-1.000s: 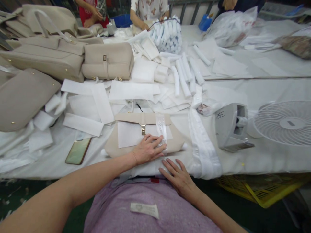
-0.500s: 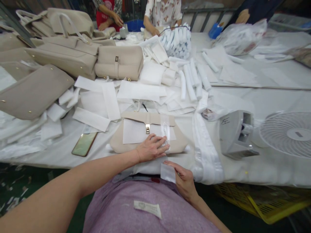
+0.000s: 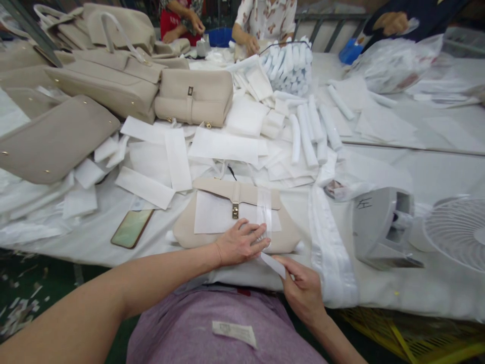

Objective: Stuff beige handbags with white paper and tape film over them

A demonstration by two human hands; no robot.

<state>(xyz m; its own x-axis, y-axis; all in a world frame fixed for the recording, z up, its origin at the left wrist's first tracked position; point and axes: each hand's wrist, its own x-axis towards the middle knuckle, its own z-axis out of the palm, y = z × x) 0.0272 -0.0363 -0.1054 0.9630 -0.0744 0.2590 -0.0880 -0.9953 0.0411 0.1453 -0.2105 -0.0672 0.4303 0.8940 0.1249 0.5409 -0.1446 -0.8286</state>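
Note:
A beige handbag lies at the table's front edge, with a gold-coloured clasp on its flap. Under the flap a white sheet covers part of the front. Across the bag's right half runs a shiny translucent band. My left hand rests flat on the lower end of that band, its fingers stretched out. Just in front of the bag, my right hand is closed on the end of a white strip. The strip's other end reaches toward the bag's lower edge below my left fingertips.
Beige handbags pile up at the left. White sheets and white rolls lie behind my bag. At right stand a grey tape dispenser and a fan; a phone lies left. Other people work across the table.
My right hand has risen slightly toward the bag, and the strip in it now shows narrower and slanted. My left hand stays on the band. The whole view has shifted a little.

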